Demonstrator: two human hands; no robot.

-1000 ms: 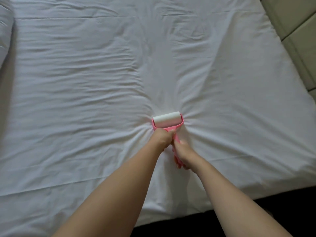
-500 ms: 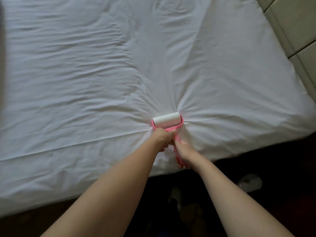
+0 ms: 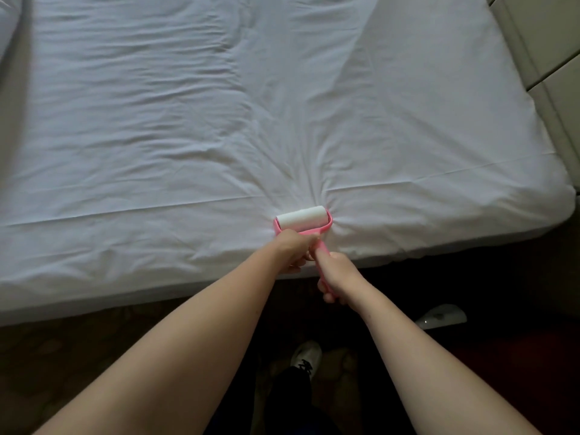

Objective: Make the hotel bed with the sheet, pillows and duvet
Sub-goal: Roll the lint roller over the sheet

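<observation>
The white, creased cotton sheet covers the whole mattress and is wrapped over its near edge and the right-hand corner. No duvet is in view, and the pale shape at the top left corner may be a pillow, though too little of it shows to be sure. The sheet-laying looks done, and the step in hand is cleaning the surface.

The pink plastic lint roller with a white paper drum rests on the sheet close to the near edge. Tight creases fan out from it across the cloth, which suggests it is being pressed hard enough to drag the fabric.

The left hand is curled round the pink frame just below the drum. The right hand is wrapped round the handle lower down, off the mattress edge.

To do this well:
- Ease the downward pressure so the drum turns rather than ploughs.
- Keep the drum flat, with both ends touching the sheet.
- Work in straight, overlapping lanes.
- Lift the roller clear at the end of each lane instead of scrubbing back.
- Smooth out the gathered creases by hand before the duvet goes on.
</observation>
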